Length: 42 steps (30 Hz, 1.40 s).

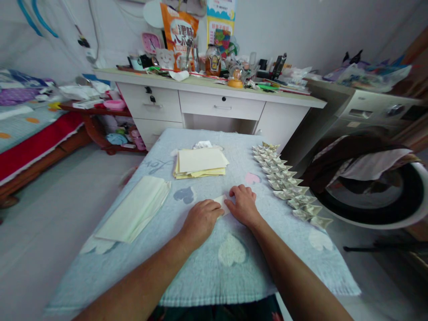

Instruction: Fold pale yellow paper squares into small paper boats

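A small folded piece of white paper lies on the cloth-covered table between my hands. My left hand grips its left side, fingers pressed together over it and partly hiding it. At the right edge, my right hand pinches the paper with curled fingers, the thumb against it. Beyond them sits a stack of cream and yellow paper sheets. A pile of longer pale sheets lies to the left. Along the right side, several folded paper boats stand nested in rows.
A light blue cloth with heart patterns covers the table. Behind it stands a white desk crowded with a jar, an orange snack bag and a pink clock. At right is a washing machine; a bed is at left.
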Each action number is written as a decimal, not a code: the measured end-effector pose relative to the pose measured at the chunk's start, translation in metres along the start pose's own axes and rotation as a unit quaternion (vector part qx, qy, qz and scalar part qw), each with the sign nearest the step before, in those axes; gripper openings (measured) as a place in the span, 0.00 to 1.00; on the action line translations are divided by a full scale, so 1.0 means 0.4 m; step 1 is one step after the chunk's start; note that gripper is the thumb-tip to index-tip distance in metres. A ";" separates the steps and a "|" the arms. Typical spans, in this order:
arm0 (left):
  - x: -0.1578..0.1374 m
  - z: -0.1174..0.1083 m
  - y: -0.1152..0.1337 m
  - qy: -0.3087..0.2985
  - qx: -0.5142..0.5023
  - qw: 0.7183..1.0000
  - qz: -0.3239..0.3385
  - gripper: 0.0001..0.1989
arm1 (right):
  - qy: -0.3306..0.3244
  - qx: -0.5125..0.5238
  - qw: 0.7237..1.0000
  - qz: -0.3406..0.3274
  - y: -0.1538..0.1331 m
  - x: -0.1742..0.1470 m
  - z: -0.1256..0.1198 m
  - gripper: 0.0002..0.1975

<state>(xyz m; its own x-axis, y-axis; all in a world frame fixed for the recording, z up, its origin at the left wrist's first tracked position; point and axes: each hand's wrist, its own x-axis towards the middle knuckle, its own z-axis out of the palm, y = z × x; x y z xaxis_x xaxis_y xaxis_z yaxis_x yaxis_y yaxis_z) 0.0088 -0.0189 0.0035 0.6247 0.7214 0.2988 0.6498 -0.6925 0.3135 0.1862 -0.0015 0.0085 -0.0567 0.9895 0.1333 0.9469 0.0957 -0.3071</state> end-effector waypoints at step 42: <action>-0.013 0.015 -0.009 0.031 0.033 0.999 -0.017 0.11 | 0.018 -0.088 0.994 0.064 -0.025 0.035 0.006 0.14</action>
<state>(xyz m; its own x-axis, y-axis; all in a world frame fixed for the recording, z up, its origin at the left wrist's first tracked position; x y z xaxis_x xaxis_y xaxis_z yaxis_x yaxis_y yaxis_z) 0.0058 -0.0202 -0.0044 0.5754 0.7418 0.3446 0.6981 -0.6649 0.2656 0.1752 0.0115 0.0112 0.0759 0.9876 0.1375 0.9866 -0.0544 -0.1538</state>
